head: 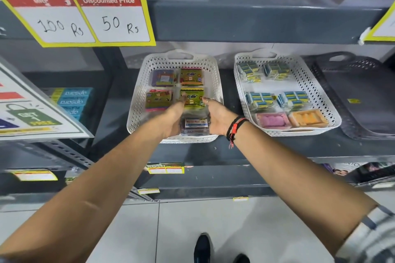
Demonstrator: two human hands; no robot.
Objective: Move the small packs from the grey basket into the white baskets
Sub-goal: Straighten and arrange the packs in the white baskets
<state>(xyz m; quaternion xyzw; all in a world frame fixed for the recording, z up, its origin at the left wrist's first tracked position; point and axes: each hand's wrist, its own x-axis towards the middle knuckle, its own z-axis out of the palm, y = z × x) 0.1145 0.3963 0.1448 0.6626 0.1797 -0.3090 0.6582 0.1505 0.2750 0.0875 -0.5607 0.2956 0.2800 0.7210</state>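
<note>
Two white baskets stand on a grey shelf. The left white basket (136,100) holds several small colourful packs. My left hand (174,116) and my right hand (218,116) are both inside it, touching the sides of a green and yellow pack (193,97) at the right of the basket. Between my wrists lies a dark pack with a white label (195,125). The right white basket (316,87) holds several blue and yellow packs, a pink pack (270,120) and an orange pack (307,119). The grey basket (363,95) stands at the far right and looks empty.
An upper grey shelf (256,21) overhangs the baskets. A yellow price sign (85,16) hangs at the top left and another sign (32,110) sits at the left. Blue boxes (72,100) stand on the left shelf. My shoe (202,247) is on the tiled floor.
</note>
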